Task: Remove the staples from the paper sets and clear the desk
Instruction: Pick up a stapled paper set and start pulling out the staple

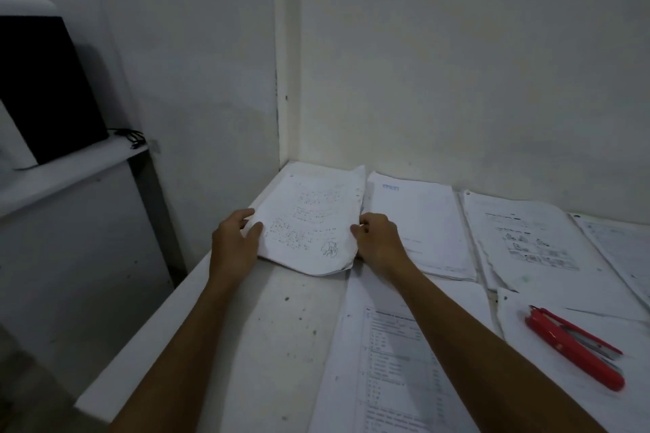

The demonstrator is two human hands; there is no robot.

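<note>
Two hands hold one paper set (309, 221) at the far left corner of the bench (267, 327), close to the wall (457, 63). Left hand (234, 244): thumb on the top sheet at the left edge, fingers curled under; grip grasping the set. Right hand (378, 239): thumb on the right edge, fingers curled behind; grip grasping the set as well. Near edge of the set sags and curls; top sheet carries handwriting and a small doodle at its near right corner. No staple can be made out at this blur.

Second set (422, 221) lies flat just right of the held one, touching the right hand's side. Third set (527, 239), printed with small pictures, lies further right. Printed sheet (394, 362) lies nearest, under the right forearm. Red stapler (577, 348) rests on more paper at the near right, well apart from both hands.

Black box (45, 88) stands on a shelf (70, 169) at left, with a dark cable (130, 137) beside it.
</note>
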